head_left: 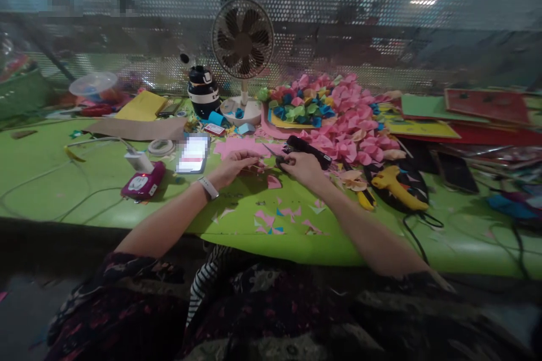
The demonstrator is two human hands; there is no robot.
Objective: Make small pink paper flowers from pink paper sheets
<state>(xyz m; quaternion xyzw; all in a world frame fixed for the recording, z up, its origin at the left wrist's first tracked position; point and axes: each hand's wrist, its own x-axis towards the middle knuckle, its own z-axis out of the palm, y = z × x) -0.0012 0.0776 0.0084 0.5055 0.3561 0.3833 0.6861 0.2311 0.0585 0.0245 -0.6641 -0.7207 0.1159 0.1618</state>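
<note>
My left hand [239,166], with a pale band at the wrist, is closed in a pinch on a small piece of pink paper that its fingers mostly cover. Facing it, my right hand [304,169] grips a pair of scissors [278,156], their blades pointing up and left, close to the left fingertips. Just below lies a pink paper cutting [274,181]. Beyond the hands, pink paper sheets [228,147] rest on the green table [237,215]. Small pink and blue scraps [266,218] are scattered nearer to me.
A large heap of pink paper petals [347,118] stands behind my right hand, beside a black stapler-like object [309,151]. A yellow glue gun [398,186] lies at right. A lit phone [193,154], tape roll [161,147], purple box [144,180] and fan [243,39] are at left and back.
</note>
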